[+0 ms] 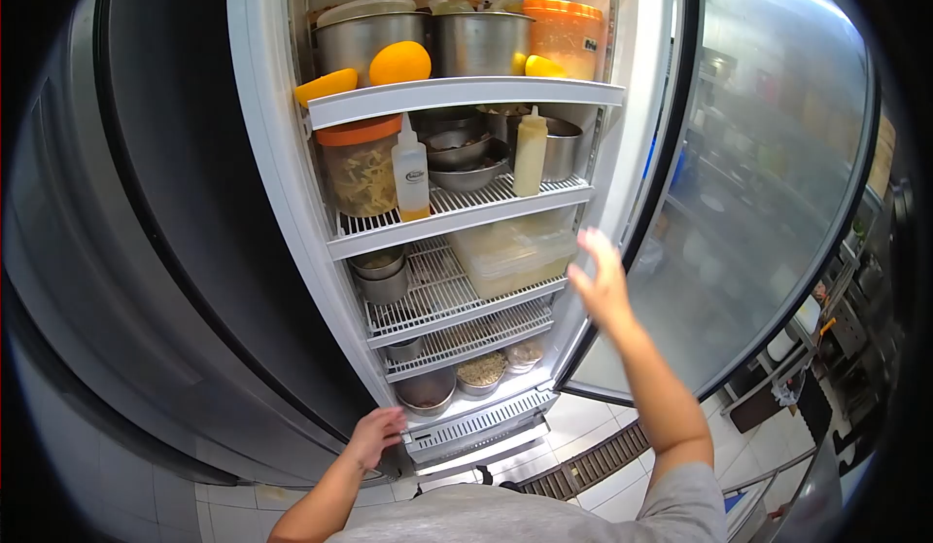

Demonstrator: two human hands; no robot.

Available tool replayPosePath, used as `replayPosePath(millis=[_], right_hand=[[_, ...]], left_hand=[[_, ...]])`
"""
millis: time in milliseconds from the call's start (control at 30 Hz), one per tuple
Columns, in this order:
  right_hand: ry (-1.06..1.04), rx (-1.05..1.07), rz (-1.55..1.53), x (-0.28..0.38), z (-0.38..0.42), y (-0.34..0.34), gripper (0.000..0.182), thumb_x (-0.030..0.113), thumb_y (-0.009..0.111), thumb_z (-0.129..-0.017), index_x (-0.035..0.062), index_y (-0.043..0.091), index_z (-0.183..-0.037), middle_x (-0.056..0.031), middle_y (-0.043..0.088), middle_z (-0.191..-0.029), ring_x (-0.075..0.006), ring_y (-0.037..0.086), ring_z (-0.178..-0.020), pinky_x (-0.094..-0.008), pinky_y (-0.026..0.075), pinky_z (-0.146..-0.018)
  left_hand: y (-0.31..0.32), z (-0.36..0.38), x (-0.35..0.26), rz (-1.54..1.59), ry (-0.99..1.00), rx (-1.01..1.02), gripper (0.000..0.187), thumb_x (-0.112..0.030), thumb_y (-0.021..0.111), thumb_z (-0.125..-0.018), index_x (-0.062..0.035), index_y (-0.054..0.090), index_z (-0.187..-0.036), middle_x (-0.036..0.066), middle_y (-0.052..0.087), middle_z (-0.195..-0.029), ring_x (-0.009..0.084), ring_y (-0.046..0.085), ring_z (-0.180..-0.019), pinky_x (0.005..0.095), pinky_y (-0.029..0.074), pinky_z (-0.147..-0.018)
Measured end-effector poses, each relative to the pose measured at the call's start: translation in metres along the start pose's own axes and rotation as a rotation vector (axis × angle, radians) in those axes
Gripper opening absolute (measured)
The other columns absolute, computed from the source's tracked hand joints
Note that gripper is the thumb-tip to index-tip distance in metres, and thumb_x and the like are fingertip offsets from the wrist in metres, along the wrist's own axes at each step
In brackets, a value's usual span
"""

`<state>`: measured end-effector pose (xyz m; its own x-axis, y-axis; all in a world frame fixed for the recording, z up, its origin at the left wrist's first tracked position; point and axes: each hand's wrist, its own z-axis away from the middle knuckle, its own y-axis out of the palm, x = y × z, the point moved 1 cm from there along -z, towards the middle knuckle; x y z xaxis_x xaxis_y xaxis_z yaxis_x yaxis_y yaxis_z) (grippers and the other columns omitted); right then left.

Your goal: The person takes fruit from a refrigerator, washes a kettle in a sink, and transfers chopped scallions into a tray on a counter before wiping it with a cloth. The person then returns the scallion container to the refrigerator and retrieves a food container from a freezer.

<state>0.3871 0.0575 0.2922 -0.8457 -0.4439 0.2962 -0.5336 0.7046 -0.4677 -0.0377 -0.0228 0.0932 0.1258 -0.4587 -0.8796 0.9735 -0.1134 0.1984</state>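
Observation:
My right hand [603, 280] is raised in front of the open refrigerator's right side, fingers apart and holding nothing. Closest to it is a translucent plastic container [515, 251] on the middle wire shelf. Low on the left, my left hand [377, 436] hangs by the fridge's bottom edge, its fingers stretched out with nothing in them. Near it, on the fridge floor, stand a metal pot [426, 392] and a round container of pale, grainy food [481, 373]. One shelf above the plastic container are a clear squeeze bottle [411, 169] and a cream-coloured squeeze bottle [531, 154].
The glass door [768, 174] stands swung open to the right. Metal pots [481, 45], an orange-lidded tub [562, 37] and cut yellow-orange fruit [399, 62] fill the top shelf. A jar with an orange lid [360, 164] sits below. A drain grate [593, 460] crosses the tiled floor.

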Motion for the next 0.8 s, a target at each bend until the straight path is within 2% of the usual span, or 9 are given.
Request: replayPosePath(millis=[167,333,433,500,567,633,700,767,800], right_hand=[[-0.127,-0.416,0.067,0.054,-0.192,-0.039,0.05,0.031,0.066,-0.082,0.0011,0.053,-0.12,-0.0179,0.06,-0.113,-0.0341,0.055,-0.111,-0.0445,0.039,-0.099],[0.449,0.187,0.505,0.071,-0.297,-0.014,0.075,0.067,0.057,-0.073,0.0068,0.059,-0.118,-0.0136,0.062,-0.12,-0.0312,0.057,-0.114,-0.0553,0.032,-0.101],[0.516,0.247,0.459,0.081,-0.306,-0.021,0.056,0.052,0.058,-0.077,0.012,0.065,-0.115,-0.0104,0.061,-0.123,-0.0294,0.059,-0.112,-0.0482,0.041,-0.096],[0.39,0.254,0.407,0.038,-0.328,-0.008,0.06,0.056,0.059,-0.076,0.0099,0.065,-0.114,-0.016,0.063,-0.117,-0.0302,0.06,-0.11,-0.05,0.043,-0.093],[0.357,0.242,0.403,0.046,-0.323,-0.022,0.053,0.051,0.06,-0.075,0.0092,0.068,-0.108,-0.0184,0.064,-0.113,-0.03,0.061,-0.107,-0.0426,0.049,-0.088],[0.178,-0.293,0.112,0.049,-0.317,-0.034,0.056,0.049,0.062,-0.074,0.0072,0.066,-0.11,-0.019,0.064,-0.111,-0.0315,0.062,-0.103,-0.0393,0.049,-0.088],[-0.126,-0.455,-0.014,0.07,-0.312,-0.035,0.064,0.044,0.071,-0.069,0.0012,0.061,-0.116,-0.0177,0.066,-0.107,-0.0287,0.064,-0.097,-0.0355,0.05,-0.085],[0.032,-0.126,-0.829,0.105,-0.313,-0.028,0.072,0.035,0.08,-0.063,-0.0039,0.056,-0.118,-0.0159,0.066,-0.104,-0.0228,0.064,-0.092,-0.0316,0.05,-0.081],[0.02,-0.121,-0.853,0.127,-0.309,-0.025,0.07,0.031,0.082,-0.061,-0.0052,0.057,-0.115,-0.0153,0.066,-0.103,-0.0207,0.063,-0.09,-0.0306,0.05,-0.08]], left_hand=[[-0.031,0.046,0.023,0.043,-0.054,-0.16,0.029,-0.026,0.054,-0.093,-0.0075,0.056,-0.116,0.008,0.063,-0.108,0.0182,0.061,-0.098,0.0329,0.048,-0.079],[-0.001,0.064,0.012,0.125,0.081,-0.27,0.026,-0.021,0.053,-0.094,-0.0062,0.055,-0.115,0.009,0.063,-0.108,0.0192,0.063,-0.094,0.0308,0.05,-0.077],[0.01,0.064,0.016,0.108,0.063,-0.245,0.026,-0.02,0.053,-0.094,-0.0057,0.056,-0.115,0.009,0.063,-0.108,0.0191,0.063,-0.095,0.0306,0.05,-0.076],[0.011,0.065,0.02,0.108,0.08,-0.265,0.026,-0.021,0.054,-0.094,-0.0054,0.056,-0.115,0.01,0.063,-0.108,0.019,0.063,-0.095,0.0311,0.05,-0.077],[0.014,0.068,0.016,0.049,0.069,-0.306,0.027,-0.021,0.056,-0.093,-0.0057,0.056,-0.115,0.009,0.064,-0.108,0.0181,0.063,-0.094,0.031,0.049,-0.078],[0.012,0.063,0.011,0.036,0.101,-0.325,0.027,-0.022,0.057,-0.093,-0.0058,0.056,-0.115,0.009,0.063,-0.108,0.0176,0.062,-0.094,0.0308,0.049,-0.078],[0.017,0.059,0.008,0.025,0.115,-0.35,0.028,-0.022,0.057,-0.092,-0.0059,0.056,-0.115,0.008,0.063,-0.108,0.0171,0.062,-0.094,0.0305,0.048,-0.079],[0.023,0.05,-0.01,-0.082,0.17,-0.262,0.028,-0.021,0.056,-0.093,-0.006,0.055,-0.116,0.009,0.063,-0.108,0.0178,0.062,-0.096,0.03,0.049,-0.078],[0.03,0.047,-0.026,-0.158,0.167,-0.219,0.029,-0.022,0.058,-0.092,-0.0057,0.055,-0.116,0.008,0.063,-0.108,0.0173,0.061,-0.099,0.0297,0.048,-0.081]])
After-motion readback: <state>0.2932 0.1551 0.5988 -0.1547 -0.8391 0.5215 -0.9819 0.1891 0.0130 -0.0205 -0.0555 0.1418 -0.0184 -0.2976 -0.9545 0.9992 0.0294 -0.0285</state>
